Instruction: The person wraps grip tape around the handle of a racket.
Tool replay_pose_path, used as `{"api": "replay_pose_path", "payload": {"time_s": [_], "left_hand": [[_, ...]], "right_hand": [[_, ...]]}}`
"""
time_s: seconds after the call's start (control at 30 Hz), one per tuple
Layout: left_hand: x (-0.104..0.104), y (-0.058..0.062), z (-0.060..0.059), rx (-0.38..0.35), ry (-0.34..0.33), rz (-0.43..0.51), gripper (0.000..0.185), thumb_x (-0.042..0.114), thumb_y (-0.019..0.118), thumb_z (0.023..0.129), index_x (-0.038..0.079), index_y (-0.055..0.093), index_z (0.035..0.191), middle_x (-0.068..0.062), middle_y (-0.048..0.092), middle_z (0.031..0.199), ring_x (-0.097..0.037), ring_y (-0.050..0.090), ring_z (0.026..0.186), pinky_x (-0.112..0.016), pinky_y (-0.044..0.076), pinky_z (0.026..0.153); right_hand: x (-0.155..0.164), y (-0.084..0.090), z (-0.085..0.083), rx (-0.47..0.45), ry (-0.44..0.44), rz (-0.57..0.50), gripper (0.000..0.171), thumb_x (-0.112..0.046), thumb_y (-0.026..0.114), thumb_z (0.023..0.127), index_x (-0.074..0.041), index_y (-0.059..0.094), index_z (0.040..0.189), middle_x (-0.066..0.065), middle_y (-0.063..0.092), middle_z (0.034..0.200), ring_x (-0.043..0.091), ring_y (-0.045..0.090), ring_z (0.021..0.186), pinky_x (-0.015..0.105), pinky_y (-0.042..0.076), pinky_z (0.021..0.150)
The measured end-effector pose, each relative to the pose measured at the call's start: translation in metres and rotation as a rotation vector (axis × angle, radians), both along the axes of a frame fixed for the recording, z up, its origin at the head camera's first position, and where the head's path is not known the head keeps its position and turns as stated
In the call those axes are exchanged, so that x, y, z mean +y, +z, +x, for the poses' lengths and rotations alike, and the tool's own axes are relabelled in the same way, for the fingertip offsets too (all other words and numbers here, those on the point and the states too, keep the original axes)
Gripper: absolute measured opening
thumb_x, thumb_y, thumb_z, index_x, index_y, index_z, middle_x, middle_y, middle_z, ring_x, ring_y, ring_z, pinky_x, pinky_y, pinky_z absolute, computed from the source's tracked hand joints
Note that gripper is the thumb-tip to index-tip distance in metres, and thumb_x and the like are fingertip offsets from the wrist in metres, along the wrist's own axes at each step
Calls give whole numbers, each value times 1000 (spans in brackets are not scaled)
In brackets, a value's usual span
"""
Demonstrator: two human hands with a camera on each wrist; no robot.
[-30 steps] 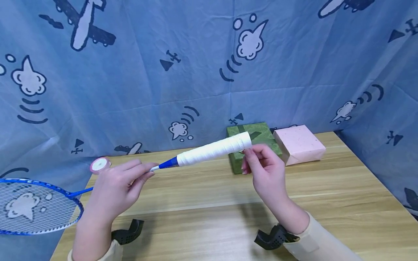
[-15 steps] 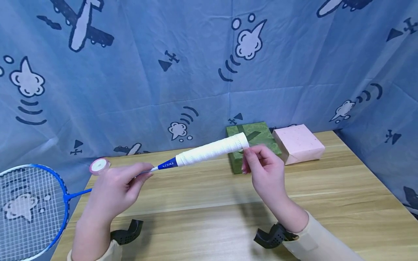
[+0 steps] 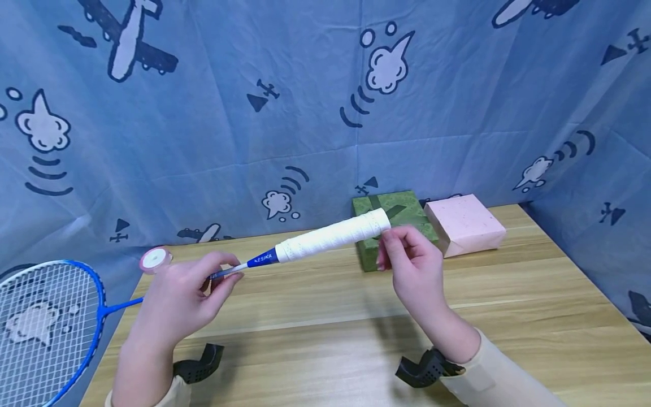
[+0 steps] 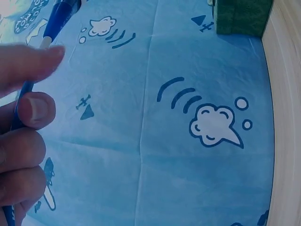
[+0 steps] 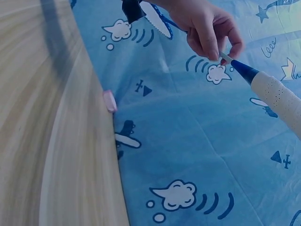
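Observation:
A blue and white badminton racket is held in the air across the table, its white-wrapped handle rising to the right. My left hand pinches the shaft just below the blue cone; in the left wrist view the fingers curl along the blue shaft. At the butt end, my right hand has thumb and forefinger pinched together at the edge of the white grip tape. What lies between those fingertips is mostly hidden. The strung head extends past the table's left edge. In the right wrist view the handle shows small perforations.
A green box and a pink box stand at the back right of the wooden table. At the back left lies a pink-rimmed roll. A blue patterned curtain hangs behind.
The racket has turned about its long axis: its head went from nearly edge-on to facing me, and lettering came into view on the cone. The left fingers shifted on the shaft; the right hand barely moved.

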State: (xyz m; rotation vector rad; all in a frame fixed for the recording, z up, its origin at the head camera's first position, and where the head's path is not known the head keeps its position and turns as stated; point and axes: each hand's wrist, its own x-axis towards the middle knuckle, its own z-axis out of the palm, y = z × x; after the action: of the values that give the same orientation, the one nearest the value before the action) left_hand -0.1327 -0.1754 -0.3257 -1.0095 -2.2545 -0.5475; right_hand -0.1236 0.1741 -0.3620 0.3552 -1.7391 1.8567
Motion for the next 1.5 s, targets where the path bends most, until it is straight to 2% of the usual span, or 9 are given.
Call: {"api": "replay_pose_path", "payload": {"time_s": [0.17, 0.33, 0.47, 0.77, 0.93, 1.07, 1.23, 1.33, 1.5], "left_hand": [[1, 1, 0, 17, -9, 14, 27, 38, 58, 106, 18, 73, 96, 13, 60, 66, 3, 31, 52, -14, 22, 47], [1, 2, 0, 38, -22, 33, 37, 43, 52, 108, 17, 76, 94, 8, 73, 80, -1, 45, 55, -15, 33, 49], [1, 1, 0, 45, -37, 31, 38, 42, 53, 107, 16, 76, 93, 6, 75, 84, -4, 52, 58, -17, 40, 51], [3, 1, -2, 65, -76, 60, 35, 39, 56, 107, 14, 76, 93, 6, 74, 82, -2, 49, 56, -15, 37, 50], [4, 2, -2, 47, -108, 87, 33, 37, 58, 106, 14, 76, 92, 7, 72, 80, 0, 48, 56, -12, 36, 51], [3, 3, 0, -8, -120, 83, 34, 40, 58, 106, 15, 77, 93, 8, 69, 77, 1, 45, 55, -10, 35, 51], [3, 3, 1, -67, -114, 48, 24, 34, 64, 104, 15, 78, 95, 8, 70, 78, 3, 44, 55, -11, 37, 52], [3, 3, 1, -86, -115, 38, 2, 16, 77, 93, 16, 78, 95, 10, 69, 79, 4, 43, 54, -12, 37, 52], [4, 2, 2, -78, -92, 19, 23, 4, 83, 80, 18, 77, 96, 12, 68, 79, 6, 40, 55, -12, 35, 51]], "right_hand": [[0, 0, 0, -13, -5, 0, 20, -1, 58, 104, 10, 61, 87, 5, 60, 67, 12, 58, 57, 21, 54, 56], [0, 0, 1, -38, 5, -5, 17, -1, 59, 103, 11, 61, 91, 7, 61, 69, 14, 58, 58, 23, 54, 56], [0, 0, 1, -55, -13, 0, 18, -1, 60, 103, 12, 61, 91, 7, 61, 69, 14, 58, 57, 23, 54, 55], [1, 2, -1, -136, -61, 35, 28, -7, 61, 104, 7, 59, 80, 8, 59, 66, 15, 57, 56, 24, 54, 55], [4, 2, -4, -168, -12, -20, 23, -10, 61, 105, 6, 59, 89, 7, 61, 68, 15, 58, 55, 25, 53, 54], [5, 1, -5, -134, 52, -74, 14, -9, 58, 106, 2, 59, 115, 7, 66, 80, 16, 65, 61, 25, 52, 53], [9, 2, -6, -33, 133, -56, 35, -6, 51, 108, 3, 54, 142, 6, 65, 100, 16, 68, 74, 28, 57, 58], [10, 2, -6, 23, 166, -42, 32, -2, 50, 107, 8, 58, 136, 5, 68, 109, 15, 65, 73, 28, 57, 59], [11, 4, -7, 41, 162, -23, 24, 3, 52, 105, 14, 64, 123, 6, 71, 109, 15, 67, 72, 26, 58, 62]]}}
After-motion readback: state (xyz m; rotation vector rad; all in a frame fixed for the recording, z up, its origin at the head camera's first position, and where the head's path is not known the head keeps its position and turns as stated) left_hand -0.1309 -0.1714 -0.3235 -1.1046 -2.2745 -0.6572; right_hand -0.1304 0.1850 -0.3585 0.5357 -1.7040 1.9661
